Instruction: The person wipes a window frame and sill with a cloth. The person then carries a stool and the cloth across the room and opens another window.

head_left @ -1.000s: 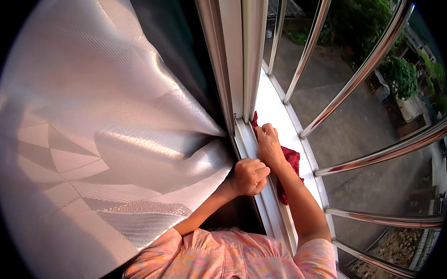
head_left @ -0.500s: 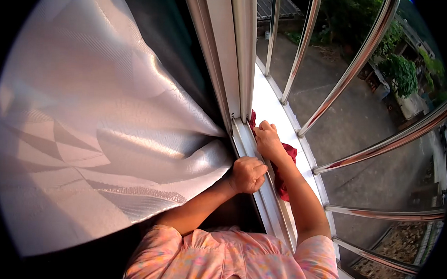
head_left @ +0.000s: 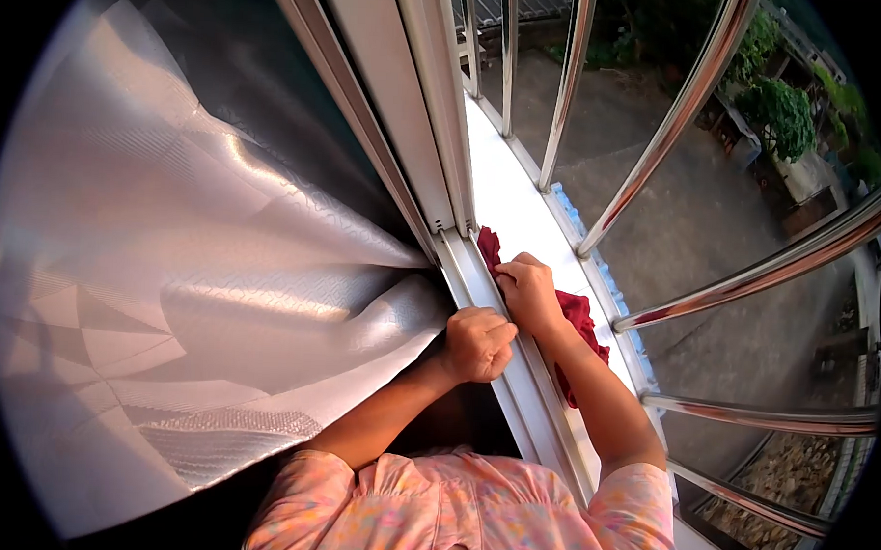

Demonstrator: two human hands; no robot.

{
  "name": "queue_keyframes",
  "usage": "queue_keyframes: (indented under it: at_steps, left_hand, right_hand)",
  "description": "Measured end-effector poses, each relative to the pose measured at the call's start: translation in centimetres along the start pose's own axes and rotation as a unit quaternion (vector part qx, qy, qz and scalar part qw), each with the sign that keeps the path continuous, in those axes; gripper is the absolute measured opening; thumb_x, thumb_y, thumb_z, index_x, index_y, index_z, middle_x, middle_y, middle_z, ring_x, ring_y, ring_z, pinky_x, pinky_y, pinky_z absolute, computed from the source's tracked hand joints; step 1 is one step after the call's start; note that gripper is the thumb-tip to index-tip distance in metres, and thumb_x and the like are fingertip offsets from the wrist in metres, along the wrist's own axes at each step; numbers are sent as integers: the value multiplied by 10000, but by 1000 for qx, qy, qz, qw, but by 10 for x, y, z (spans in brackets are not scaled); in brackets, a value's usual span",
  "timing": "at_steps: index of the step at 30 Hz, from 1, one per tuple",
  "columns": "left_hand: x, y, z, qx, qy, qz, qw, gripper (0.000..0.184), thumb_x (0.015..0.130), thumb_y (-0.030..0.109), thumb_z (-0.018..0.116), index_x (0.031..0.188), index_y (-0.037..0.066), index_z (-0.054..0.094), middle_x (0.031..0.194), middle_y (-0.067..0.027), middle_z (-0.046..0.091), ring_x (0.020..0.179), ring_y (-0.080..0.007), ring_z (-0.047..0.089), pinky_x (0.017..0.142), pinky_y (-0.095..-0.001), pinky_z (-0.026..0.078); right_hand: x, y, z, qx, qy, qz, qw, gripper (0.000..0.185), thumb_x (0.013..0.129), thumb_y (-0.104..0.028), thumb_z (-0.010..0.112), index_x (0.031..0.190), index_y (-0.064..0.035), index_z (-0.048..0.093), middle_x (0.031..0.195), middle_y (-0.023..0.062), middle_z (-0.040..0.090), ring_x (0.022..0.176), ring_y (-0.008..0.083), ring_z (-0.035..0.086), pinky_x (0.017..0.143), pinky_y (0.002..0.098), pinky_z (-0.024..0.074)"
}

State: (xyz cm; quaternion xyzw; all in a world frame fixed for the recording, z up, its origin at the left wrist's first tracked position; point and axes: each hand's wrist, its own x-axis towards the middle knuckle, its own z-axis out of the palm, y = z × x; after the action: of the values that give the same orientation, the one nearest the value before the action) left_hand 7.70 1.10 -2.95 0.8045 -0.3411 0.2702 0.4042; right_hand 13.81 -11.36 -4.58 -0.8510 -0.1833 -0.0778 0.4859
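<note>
My right hand [head_left: 530, 293] is closed in a pinch on a dark red cloth [head_left: 581, 320] at the outer side of the window track [head_left: 475, 267]. One end of the cloth sticks up beyond my fingers, and the rest hangs loosely behind my wrist and forearm over the white sill [head_left: 503, 184]. Curled into a fist, my left hand [head_left: 479, 344] rests at the inner side of the track, close to my right hand. Whatever its fingers may hold is hidden from this angle.
A shiny pale curtain [head_left: 225, 256] spreads over the left side, its edge reaching my left forearm. Upright window frames [head_left: 390, 86] stand ahead. Curved metal bars [head_left: 663, 127] line the sill's outer edge, with a paved yard [head_left: 698, 227] far below.
The view has shifted slightly, moving the window frame leftward. My right hand sits a little nearer to me along the track, and more of the red cloth shows. My left hand stays closed.
</note>
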Motion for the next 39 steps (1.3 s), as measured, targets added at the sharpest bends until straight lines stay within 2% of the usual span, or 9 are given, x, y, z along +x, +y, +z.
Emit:
queue_keyframes:
  at_steps: [7, 11, 17, 22, 24, 28, 32, 35, 39]
  left_hand:
    - [-2, -1, -1, 20, -27, -12, 999, 45, 590, 76, 529, 629, 55, 529, 552, -74, 433, 482, -260, 464, 444, -361, 385]
    - [-2, 0, -1, 33, -26, -8, 999, 54, 590, 79, 528, 637, 55, 540, 559, -68, 447, 486, -254, 467, 446, -355, 388]
    - [-2, -1, -1, 28, -33, -4, 999, 81, 593, 98, 521, 648, 47, 552, 558, -72, 454, 481, -251, 468, 447, -359, 392]
    - [-2, -3, -1, 27, -40, -1, 999, 89, 586, 103, 515, 646, 46, 550, 549, -81, 454, 470, -256, 466, 446, -362, 392]
    - [-1, -2, -1, 25, -50, -2, 998, 91, 583, 103, 515, 645, 46, 549, 545, -83, 453, 467, -257, 466, 445, -363, 392]
    - [0, -1, -1, 7, -39, -1, 999, 124, 582, 63, 486, 653, 13, 574, 525, -95, 442, 448, -274, 453, 433, -368, 377]
    - [1, 0, -2, 12, -42, -6, 999, 108, 604, 76, 485, 647, 19, 566, 530, -94, 437, 457, -272, 456, 437, -366, 375]
    - [1, 0, -2, 21, -40, -1, 999, 102, 613, 81, 485, 647, 23, 562, 532, -93, 435, 462, -271, 458, 439, -365, 377]
    - [1, -1, -2, 24, -42, 3, 999, 107, 610, 81, 487, 654, 22, 565, 534, -91, 441, 457, -271, 454, 437, -363, 375]
  right_hand:
    - [62, 18, 40, 14, 71, 84, 994, 98, 688, -37, 604, 735, 21, 668, 760, 209, 619, 687, 367, 595, 680, 399, 488]
    - [58, 26, 39, 40, 80, 32, 996, 124, 693, -29, 581, 777, 2, 667, 756, 200, 606, 703, 364, 587, 689, 393, 481]
    - [66, 20, 25, 53, -42, 4, 998, 358, 712, -41, 504, 1053, -76, 606, 811, 209, 558, 787, 369, 554, 730, 398, 448]
    - [89, 29, 34, -68, -79, -35, 994, 379, 691, -60, 502, 1046, -82, 633, 801, 223, 578, 786, 382, 566, 734, 385, 461]
    - [94, 25, 31, 6, -162, 46, 986, 334, 679, -38, 495, 972, -56, 656, 770, 229, 604, 756, 385, 587, 713, 395, 472]
    - [86, 15, 28, 73, -142, 97, 982, 316, 673, -17, 484, 933, -44, 663, 752, 223, 617, 730, 385, 599, 696, 400, 481]
    - [73, 19, 38, 74, -24, 62, 995, 305, 674, -9, 500, 929, -44, 665, 742, 212, 623, 712, 354, 614, 677, 398, 481]
    - [69, 25, 39, 92, -15, 103, 990, 364, 678, 15, 525, 1003, -72, 663, 773, 140, 623, 685, 268, 583, 667, 335, 468]
    - [72, 31, 40, 41, 7, 24, 999, 363, 678, 5, 534, 1008, -76, 661, 842, 162, 567, 812, 303, 537, 748, 340, 454]
